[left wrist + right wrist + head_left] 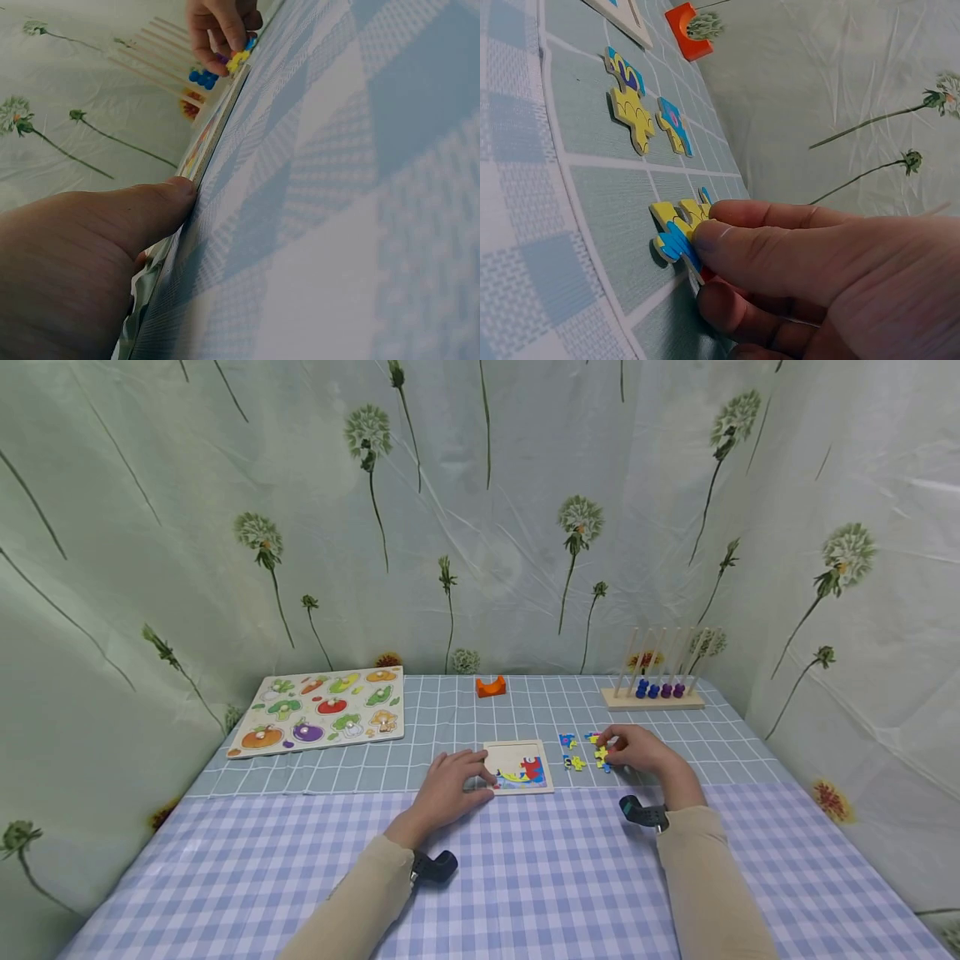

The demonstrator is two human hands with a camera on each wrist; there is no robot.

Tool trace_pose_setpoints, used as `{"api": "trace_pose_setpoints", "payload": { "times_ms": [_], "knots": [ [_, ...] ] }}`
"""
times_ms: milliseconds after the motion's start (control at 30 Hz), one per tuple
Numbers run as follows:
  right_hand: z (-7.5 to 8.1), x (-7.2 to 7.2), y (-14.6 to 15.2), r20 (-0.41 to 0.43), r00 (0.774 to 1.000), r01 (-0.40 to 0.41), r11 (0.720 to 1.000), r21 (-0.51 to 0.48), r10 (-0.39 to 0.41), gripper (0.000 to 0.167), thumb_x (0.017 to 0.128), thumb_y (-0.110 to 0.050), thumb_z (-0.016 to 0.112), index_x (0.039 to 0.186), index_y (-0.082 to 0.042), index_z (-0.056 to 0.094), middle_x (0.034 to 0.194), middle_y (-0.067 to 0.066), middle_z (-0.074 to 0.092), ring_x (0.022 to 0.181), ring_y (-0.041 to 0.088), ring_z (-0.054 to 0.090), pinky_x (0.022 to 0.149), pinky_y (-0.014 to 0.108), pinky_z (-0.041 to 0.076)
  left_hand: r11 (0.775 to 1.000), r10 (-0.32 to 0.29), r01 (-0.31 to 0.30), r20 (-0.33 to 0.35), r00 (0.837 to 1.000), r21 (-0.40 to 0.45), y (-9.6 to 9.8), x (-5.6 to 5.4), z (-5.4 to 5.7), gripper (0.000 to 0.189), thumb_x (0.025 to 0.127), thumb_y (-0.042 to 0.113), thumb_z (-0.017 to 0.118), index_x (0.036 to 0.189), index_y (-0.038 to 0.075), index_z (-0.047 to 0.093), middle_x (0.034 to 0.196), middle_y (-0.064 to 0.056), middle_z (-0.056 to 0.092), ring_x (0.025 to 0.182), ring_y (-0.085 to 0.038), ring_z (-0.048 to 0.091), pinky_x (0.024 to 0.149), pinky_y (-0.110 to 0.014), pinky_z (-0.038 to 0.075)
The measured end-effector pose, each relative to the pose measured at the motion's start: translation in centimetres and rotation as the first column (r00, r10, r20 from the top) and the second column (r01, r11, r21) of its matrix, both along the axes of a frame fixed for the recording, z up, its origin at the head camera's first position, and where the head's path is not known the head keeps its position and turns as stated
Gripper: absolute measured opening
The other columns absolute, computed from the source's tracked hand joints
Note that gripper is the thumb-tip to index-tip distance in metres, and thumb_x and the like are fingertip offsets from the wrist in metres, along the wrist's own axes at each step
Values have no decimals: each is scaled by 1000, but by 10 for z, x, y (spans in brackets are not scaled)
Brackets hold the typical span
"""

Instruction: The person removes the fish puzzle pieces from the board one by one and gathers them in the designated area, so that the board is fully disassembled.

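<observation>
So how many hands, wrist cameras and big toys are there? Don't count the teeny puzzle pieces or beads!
Hands: 2, the left hand and the right hand
Black wrist cameras: 2
Vegetable board: 1
Puzzle tray: 1
Orange block: 1
Peg rack: 1
Total: 8

Jigsaw pieces [634, 120] are mostly yellow and blue; the puzzle tray [513, 754] is pale cream, its picture [532, 769] red, yellow and blue. The near cloth [540, 877] is violet-blue and white check, the far cloth [442, 714] grey-green with a white grid. The block [491, 689] is orange, the beads [666, 691] blue and purple.
</observation>
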State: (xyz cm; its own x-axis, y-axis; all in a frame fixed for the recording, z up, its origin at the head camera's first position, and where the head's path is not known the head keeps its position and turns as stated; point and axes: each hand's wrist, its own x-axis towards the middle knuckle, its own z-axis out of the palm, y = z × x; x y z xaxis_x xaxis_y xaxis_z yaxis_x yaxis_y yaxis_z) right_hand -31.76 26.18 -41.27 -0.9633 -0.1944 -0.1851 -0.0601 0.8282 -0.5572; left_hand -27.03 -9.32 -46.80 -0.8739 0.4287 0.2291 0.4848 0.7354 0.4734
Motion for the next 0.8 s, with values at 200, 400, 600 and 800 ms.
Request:
{"api": "trace_pose_setpoints", "payload": {
  "times_ms": [200,400,600,800],
  "knots": [
    [0,-1,1,-7,1000,6,1000,20,-6,26,92,-12,68,118,-11,69,107,15,66,89,24,56,72,32,47,1000,-1,1,0,1000,-3,0,0,1,12,90,35,72,100,29,74,150,-1,53,145,-32,41,121,-65,20],
    [1,-2,0,-32,999,6,999,39,-5,27,91,-13,67,118,-9,68,106,15,66,89,24,56,73,33,47,1000,-11,11,-2,1000,8,0,1,3,11,91,34,72,100,28,74,150,-3,54,144,-33,42,120,-66,21],
    [6,-2,-10,-100,995,-16,1000,25,18,27,92,-17,68,117,-7,68,104,15,66,89,24,57,72,32,48,1000,-9,9,10,1000,10,0,2,4,11,91,34,72,100,28,74,150,-3,54,145,-33,41,120,-66,20],
    [12,0,-39,-175,974,-146,989,-5,143,25,91,-15,70,113,-5,68,95,10,66,83,19,58,67,28,47,1000,-8,7,12,1000,11,-1,2,2,12,91,35,72,101,29,74,150,-3,53,145,-32,42,121,-65,19]
  ]
}}
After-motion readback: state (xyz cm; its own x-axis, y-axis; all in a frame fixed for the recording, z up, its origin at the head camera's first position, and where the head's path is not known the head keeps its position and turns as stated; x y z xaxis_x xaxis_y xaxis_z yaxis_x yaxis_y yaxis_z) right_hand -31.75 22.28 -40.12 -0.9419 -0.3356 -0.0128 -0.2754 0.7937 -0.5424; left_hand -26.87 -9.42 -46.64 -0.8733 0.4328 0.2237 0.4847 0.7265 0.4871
